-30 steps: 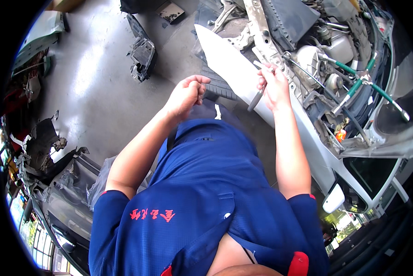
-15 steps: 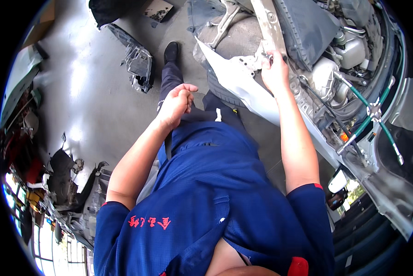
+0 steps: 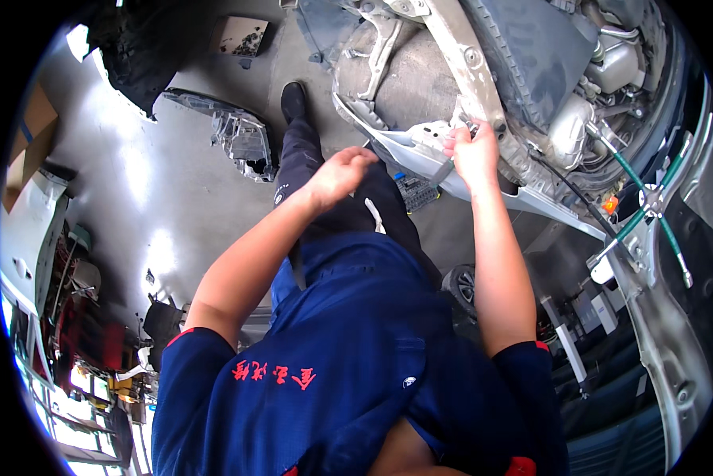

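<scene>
My right hand [image 3: 475, 156] is closed round a metal hand tool [image 3: 473, 127] at the front corner of the car. Only the tool's top end shows clearly, so its exact kind is hard to make out. It stands beside a pale bracket [image 3: 432, 135] where the white fender [image 3: 523, 200] meets the body's beige frame rail [image 3: 469, 55]. My left hand [image 3: 342, 176] hovers in front of my thigh, left of the fender, with its fingers curled in. Whatever those fingers hold, if anything, is hidden.
On the right, a green-handled cross-shaped tool [image 3: 651, 201] spans the open engine bay. A removed headlight [image 3: 244, 141] lies on the floor, with a tray of small parts [image 3: 241, 36] beyond. Below the fender is a tool case [image 3: 416, 192]. Several removed body parts line the left side.
My left hand has moved right, closer to the car. The right hand is still closed at the bracket. The view has shifted, bringing the tool case and a wheel below the fender into sight.
</scene>
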Motion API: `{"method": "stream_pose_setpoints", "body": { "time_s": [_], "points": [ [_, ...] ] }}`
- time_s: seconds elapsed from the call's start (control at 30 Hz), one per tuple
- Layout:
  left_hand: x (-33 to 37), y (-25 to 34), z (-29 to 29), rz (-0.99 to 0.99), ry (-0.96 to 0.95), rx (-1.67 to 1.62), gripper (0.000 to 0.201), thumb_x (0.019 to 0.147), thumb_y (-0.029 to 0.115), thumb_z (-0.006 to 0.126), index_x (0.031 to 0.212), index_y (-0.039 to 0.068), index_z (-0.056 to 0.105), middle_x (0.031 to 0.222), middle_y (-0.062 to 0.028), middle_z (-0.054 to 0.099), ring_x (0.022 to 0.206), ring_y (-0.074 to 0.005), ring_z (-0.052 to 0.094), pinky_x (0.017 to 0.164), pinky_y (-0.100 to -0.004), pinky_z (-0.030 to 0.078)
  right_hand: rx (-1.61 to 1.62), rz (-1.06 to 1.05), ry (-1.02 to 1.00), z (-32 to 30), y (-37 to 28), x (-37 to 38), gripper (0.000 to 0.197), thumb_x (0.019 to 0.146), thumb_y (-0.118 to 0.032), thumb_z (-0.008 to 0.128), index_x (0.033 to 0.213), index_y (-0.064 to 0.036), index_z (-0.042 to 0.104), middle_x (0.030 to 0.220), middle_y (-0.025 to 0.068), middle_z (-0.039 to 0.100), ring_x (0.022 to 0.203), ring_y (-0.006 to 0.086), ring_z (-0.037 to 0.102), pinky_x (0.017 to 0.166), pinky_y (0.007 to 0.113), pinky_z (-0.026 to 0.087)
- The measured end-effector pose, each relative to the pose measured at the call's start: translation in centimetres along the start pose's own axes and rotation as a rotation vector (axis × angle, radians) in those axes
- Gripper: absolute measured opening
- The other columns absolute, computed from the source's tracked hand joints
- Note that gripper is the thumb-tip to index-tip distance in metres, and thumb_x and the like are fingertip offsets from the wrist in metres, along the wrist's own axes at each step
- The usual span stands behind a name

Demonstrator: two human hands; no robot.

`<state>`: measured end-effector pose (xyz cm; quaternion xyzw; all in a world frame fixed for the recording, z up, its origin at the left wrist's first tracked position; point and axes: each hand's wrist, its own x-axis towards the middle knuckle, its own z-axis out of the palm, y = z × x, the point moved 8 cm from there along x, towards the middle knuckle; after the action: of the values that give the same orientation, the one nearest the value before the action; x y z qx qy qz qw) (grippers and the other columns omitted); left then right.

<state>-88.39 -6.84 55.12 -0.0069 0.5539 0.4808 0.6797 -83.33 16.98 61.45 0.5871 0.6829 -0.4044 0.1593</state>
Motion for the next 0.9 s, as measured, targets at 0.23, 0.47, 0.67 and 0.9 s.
{"method": "stream_pose_setpoints", "body": {
  "time_s": [0.23, 0.47, 0.67, 0.9],
  "points": [
    [3.5, 4.8, 4.2, 0.339, 0.01, 0.648, 0.055, 0.089, 0.041, 0.065, 0.124, -0.001, 0.063, 0.112, -0.0252, 0.066, 0.11, -0.0397, 0.063, 0.099, -0.0453, 0.049, 0.378, 0.182, -0.109, 2.0, 2.0, 0.0, 0.031, 0.106, -0.025, 0.057, 0.11, 0.0059, 0.058, 0.102, 0.0155, 0.072, 0.092, 0.0235, 0.073, 0.081, 0.04, 0.061],
    [4.3, 9.0, 4.2, 0.336, -0.02, 0.855, 0.04, 0.084, 0.039, 0.067, 0.097, 0.001, 0.068, 0.102, -0.0224, 0.066, 0.104, -0.0411, 0.064, 0.095, -0.0486, 0.051, 0.475, 0.33, -0.17, 0.5, 1.2, 1.1, 0.034, 0.104, -0.03, 0.062, 0.114, 0.002, 0.057, 0.103, 0.0149, 0.071, 0.091, 0.0243, 0.072, 0.083, 0.043, 0.059],
    [6.5, 15.5, 0.9, 0.473, -0.02, 0.994, 0.033, 0.08, 0.034, 0.067, 0.093, 0.003, 0.068, 0.095, -0.0207, 0.066, 0.095, -0.0399, 0.067, 0.086, -0.0492, 0.055, 1.051, 0.423, -0.17, 2.4, 2.4, 1.7, 0.021, 0.107, -0.024, 0.056, 0.11, -0.0035, 0.058, 0.107, 0.017, 0.068, 0.103, 0.0251, 0.065, 0.09, 0.044, 0.057],
    [8.4, 14.8, 4.6, 0.337, -0.448, 1.331, 0.034, 0.082, 0.036, 0.066, 0.089, 0.004, 0.073, 0.089, -0.0215, 0.072, 0.092, -0.0411, 0.069, 0.083, -0.0494, 0.056, 1.001, 0.354, -0.018, 2.7, 2.2, 1.9, 0.024, 0.105, -0.023, 0.058, 0.108, 0.001, 0.056, 0.099, 0.0166, 0.067, 0.086, 0.027, 0.066, 0.083, 0.045, 0.058]
  ]
}}
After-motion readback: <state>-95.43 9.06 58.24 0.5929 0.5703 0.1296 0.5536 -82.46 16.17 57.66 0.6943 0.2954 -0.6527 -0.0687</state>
